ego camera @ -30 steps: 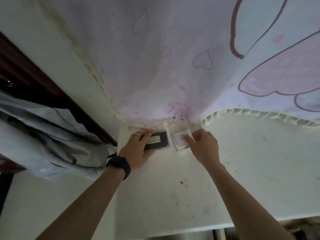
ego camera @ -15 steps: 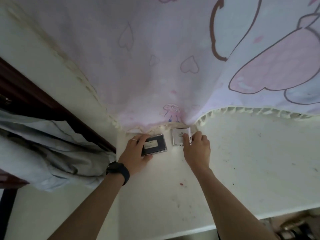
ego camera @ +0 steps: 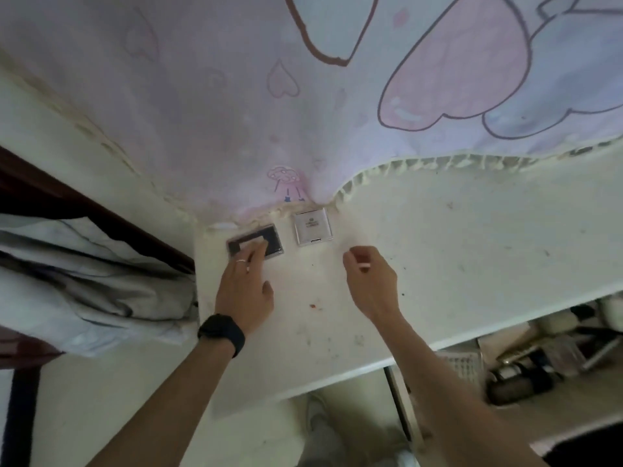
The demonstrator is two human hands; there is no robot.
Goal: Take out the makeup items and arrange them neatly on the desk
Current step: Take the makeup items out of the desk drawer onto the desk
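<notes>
White compact [ego camera: 312,227] now sits free at the back of the desk [ego camera: 455,264], right hand [ego camera: 371,281] pulled back, fingers loosely curled, empty; dark palette [ego camera: 269,242] just beside it, left hand [ego camera: 244,288] fingers resting flat on it

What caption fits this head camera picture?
Left hand touches the dark compact; the white compact lies beside it on the desk.

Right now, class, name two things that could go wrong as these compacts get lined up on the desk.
1. The curtain hem hangs right at the white compact; it may drape over the row.
2. The left hand rests on the dark compact, which lies skewed; a push could slide it under the hem.
</notes>
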